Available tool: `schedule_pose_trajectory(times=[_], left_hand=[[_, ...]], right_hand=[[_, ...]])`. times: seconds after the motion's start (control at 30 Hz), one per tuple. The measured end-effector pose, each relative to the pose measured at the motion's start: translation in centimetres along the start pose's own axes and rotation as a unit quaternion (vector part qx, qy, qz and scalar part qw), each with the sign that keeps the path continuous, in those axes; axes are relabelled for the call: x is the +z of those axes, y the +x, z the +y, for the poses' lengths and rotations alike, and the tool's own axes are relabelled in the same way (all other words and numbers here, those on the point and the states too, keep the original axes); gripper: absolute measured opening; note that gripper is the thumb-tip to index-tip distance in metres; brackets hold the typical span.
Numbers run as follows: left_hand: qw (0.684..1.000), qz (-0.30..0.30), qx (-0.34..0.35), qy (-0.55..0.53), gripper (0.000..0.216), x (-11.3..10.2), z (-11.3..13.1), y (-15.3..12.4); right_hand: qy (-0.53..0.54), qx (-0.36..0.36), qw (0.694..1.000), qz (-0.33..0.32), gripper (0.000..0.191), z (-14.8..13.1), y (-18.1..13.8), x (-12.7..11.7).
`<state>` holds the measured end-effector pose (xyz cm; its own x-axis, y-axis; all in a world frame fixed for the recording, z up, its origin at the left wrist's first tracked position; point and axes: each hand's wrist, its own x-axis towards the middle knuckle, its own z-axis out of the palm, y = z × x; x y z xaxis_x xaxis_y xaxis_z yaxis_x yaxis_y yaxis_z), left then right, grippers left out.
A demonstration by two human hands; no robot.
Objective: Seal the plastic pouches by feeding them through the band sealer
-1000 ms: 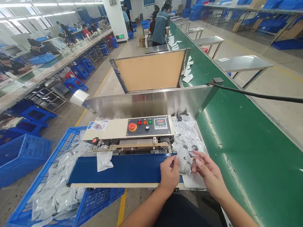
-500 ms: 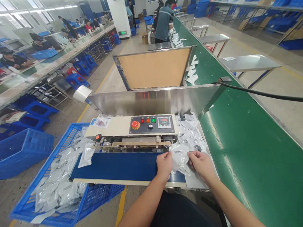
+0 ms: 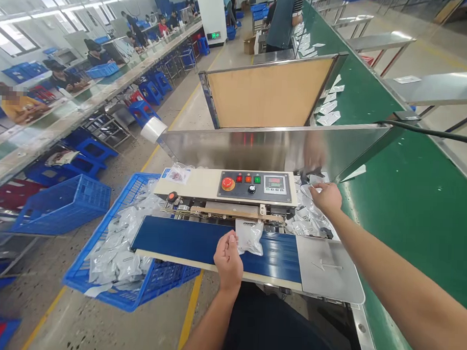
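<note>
Our left hand, loosely open, hangs over the blue belt's front edge beside a white bag; our right hand pinches another pouch at the pile's far edge.

Blue stools stand along the long bench at left, where several people sit; rightward rises a white pillar (a green sign glows low on it) near a cardboard box.
</note>
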<state>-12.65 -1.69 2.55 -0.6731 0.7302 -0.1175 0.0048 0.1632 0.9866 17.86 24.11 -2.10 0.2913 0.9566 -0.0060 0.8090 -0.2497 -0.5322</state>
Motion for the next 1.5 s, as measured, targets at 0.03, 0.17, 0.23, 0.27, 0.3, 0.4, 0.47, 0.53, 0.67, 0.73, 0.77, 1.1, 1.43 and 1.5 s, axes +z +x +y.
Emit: schedule_pose_trajectory(times=[0.03, 0.17, 0.23, 0.27, 0.3, 0.4, 0.47, 0.53, 0.67, 0.73, 0.77, 1.1, 1.43, 1.5], left_hand=[[1.0, -0.017, 0.019, 0.001, 0.048, -0.1, 0.4, -0.3], [0.988, -0.127, 0.09, 0.008, 0.036, 1.4, 1.6, -1.5], [0.976, -0.177, 0.124, 0.017, 0.031, 3.3, 2.3, -2.2], [0.97, -0.199, 0.137, 0.022, 0.029, 4.4, 2.6, -2.6], [0.963, -0.223, 0.148, 0.027, 0.029, 5.5, 2.9, -3.0], [0.941, -0.297, 0.156, 0.03, 0.036, 8.6, 3.3, -4.1], [0.933, -0.33, 0.141, 0.032, 0.032, 9.9, 3.0, -4.7], [0.933, -0.342, 0.109, 0.037, 0.038, 10.6, 2.2, -5.1], [0.938, -0.342, 0.044, 0.03, 0.048, 10.6, 0.3, -5.3], [0.936, -0.35, 0.032, 0.022, 0.047, 10.5, -0.2, -5.4], [0.935, -0.354, 0.03, 0.02, 0.045, 10.5, -0.3, -5.4], [0.947, -0.318, 0.004, 0.043, 0.048, 10.1, 0.1, -4.0], [0.962, -0.203, -0.184, 0.006, 0.051, 11.5, -2.8, -1.0], [0.965, -0.185, -0.185, 0.009, 0.052, 10.4, -2.5, 0.1]], right_hand=[[0.004, -0.008, 1.0, 0.01, 0.024, -0.2, 0.1, -0.3], [0.084, -0.089, 0.987, 0.1, 0.018, -0.8, -4.0, -3.7], [0.125, -0.088, 0.981, 0.116, 0.023, -1.0, -7.8, -5.9], [0.14, -0.072, 0.981, 0.109, 0.027, -1.0, -10.0, -6.9], [0.155, -0.058, 0.982, 0.095, 0.03, -1.1, -12.2, -7.7], [0.225, -0.026, 0.974, 0.006, 0.038, -1.1, -18.1, -8.8], [0.312, 0.009, 0.947, -0.074, 0.041, -0.9, -21.0, -8.7], [0.408, 0.049, 0.902, -0.129, 0.045, -0.5, -22.6, -8.6], [0.442, 0.08, 0.88, -0.151, 0.055, 0.6, -23.2, -8.5], [0.399, 0.074, 0.897, -0.176, 0.05, 0.7, -23.0, -8.4], [0.383, 0.069, 0.901, -0.191, 0.048, 0.7, -22.9, -8.3], [0.362, 0.054, 0.914, -0.174, 0.053, 0.4, -22.3, -7.2], [0.454, 0.246, 0.843, -0.152, 0.049, -0.4, -21.2, -2.8], [0.439, 0.232, 0.846, -0.197, 0.048, -1.2, -20.7, -2.0]])
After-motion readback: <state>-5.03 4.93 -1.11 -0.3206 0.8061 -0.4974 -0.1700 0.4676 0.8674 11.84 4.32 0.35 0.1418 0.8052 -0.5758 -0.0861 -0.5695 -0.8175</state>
